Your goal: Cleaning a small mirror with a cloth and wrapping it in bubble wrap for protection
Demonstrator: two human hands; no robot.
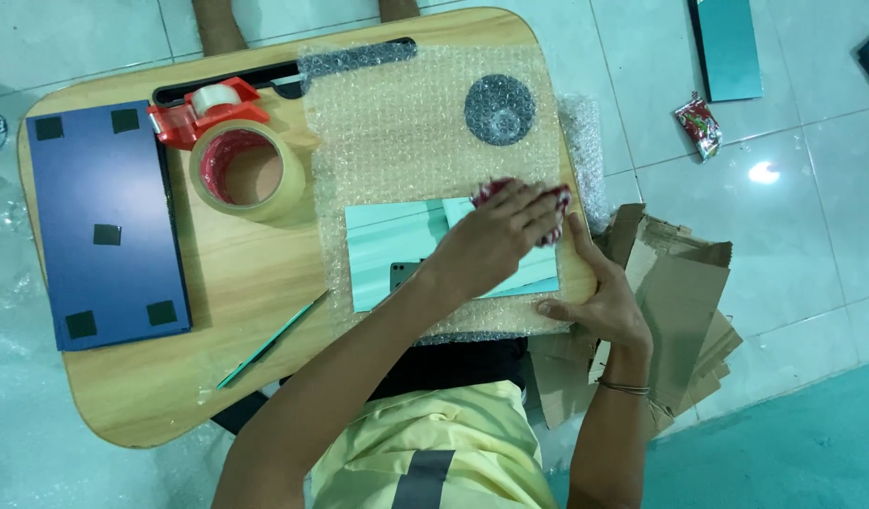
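A light teal flat box [397, 247] lies on a sheet of bubble wrap [406, 132] spread over a wooden lap table [255, 302]. My left hand [500, 240] reaches across the box, and its fingers close on a small red and white packet [559, 203] at the box's upper right corner. My right hand [599, 300] rests at the table's right edge, with its fingers pressing on the bubble wrap's lower right corner. A dark small part [401, 273] shows on the box beside my left wrist.
A blue flat box with black squares [105, 226] lies at the table's left. Beside it are a red tape dispenser [204, 108], a wide tape roll [248, 170] and a thin teal strip [274, 339]. Torn cardboard [680, 292] lies on the floor at right, with a red packet [698, 124] and a teal panel [727, 47] farther back.
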